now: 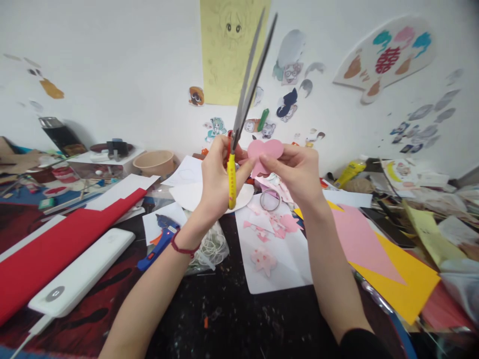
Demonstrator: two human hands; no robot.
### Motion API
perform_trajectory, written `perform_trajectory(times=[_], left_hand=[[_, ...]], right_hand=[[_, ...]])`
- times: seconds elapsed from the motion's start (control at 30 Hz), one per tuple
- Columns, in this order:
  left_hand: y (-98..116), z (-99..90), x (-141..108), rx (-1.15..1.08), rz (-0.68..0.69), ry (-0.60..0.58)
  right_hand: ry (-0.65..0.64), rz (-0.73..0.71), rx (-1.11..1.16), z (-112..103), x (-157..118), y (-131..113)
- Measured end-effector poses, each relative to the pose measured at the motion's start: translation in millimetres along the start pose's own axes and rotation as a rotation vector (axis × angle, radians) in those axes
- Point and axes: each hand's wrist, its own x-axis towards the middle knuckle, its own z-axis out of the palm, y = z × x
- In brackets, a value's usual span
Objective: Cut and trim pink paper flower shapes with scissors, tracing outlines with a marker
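Above the black surface [239, 326], we are grasping upright scissors [239, 122] in our left hand [216, 174] and pinching a pink paper heart [266, 149] in our right hand [301, 172], seemingly shaping it, any trim calling for blades turned edgeward.

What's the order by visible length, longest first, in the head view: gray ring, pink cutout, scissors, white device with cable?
1. Scissors
2. White device
3. Pink cutout
4. Gray ring
Apparent length only; depths differ, so true order is unsure.
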Motion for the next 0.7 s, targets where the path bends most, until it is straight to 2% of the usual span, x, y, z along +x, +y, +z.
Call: perform_trajectory(times=[0.1,0.23,0.3,0.37,0.43,0.5,0.6,0.7], left_hand=[[-4,-0.3,3,-0.040,-0.002,0.022],[0,-13.6,8,0.159,0.062,-0.032],[6,-23.9,11,0.360,0.091,-0.193],[11,-32.1,13,0.407,0.110,-0.328],[14,-35.6,14,0.580,0.103,-0.411],[15,-34.5,14,0.703,0.081,-0.442],[16,-30.0,13,0.776,0.050,-0.455],[16,-28.0,12,0.795,0.043,-0.458]], right_hand=[[-0.003,-0.020,0.010,0,0,-3],[0.172,-0.125,-0.032,-2,1,-6],[0.288,-0.191,-0.058,-6,4,-8],[0.390,-0.266,-0.051,-11,6,-9],[0.471,-0.334,-0.049,-18,8,-11],[0.533,-0.394,-0.074,-24,9,-14],[0.566,-0.463,-0.118,-30,9,-17],[0.540,-0.507,-0.133,-32,9,-19]])
